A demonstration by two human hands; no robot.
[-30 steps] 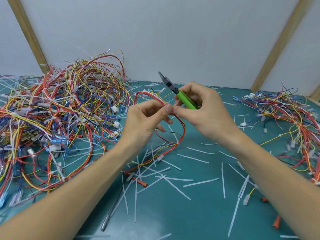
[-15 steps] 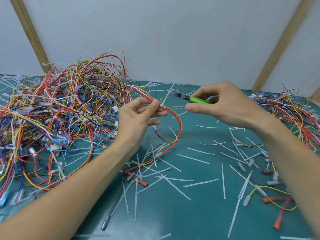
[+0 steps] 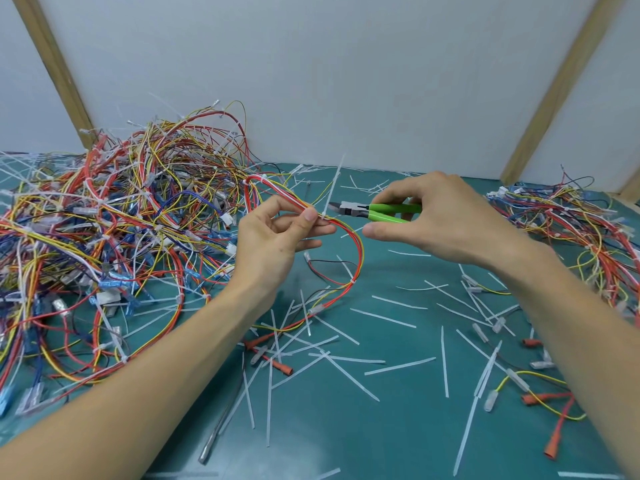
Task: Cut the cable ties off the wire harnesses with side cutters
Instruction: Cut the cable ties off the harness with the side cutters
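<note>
While the left hand (image 3: 277, 233) is pinching the wire harness (image 3: 349, 244), the right hand (image 3: 436, 220) is gripping green side cutters (image 3: 367, 211) beside its cable tie (image 3: 330, 192).

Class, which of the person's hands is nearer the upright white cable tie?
Left. The left hand pinches the harness beside the cable tie; the right hand holds the side cutters further off.

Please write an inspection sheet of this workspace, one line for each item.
Surface: teal mat, mostly littered.
Job's things: green-handled side cutters, blades beside the white cable tie on the red-and-yellow wire harness.
Clutter: cut white tie strips; metal rod.
Grips: left hand pinches the harness; right hand holds the cutters.
Cables: big tangled pile left, smaller pile right.
Surroundings: white panels, wooden battens.
</note>
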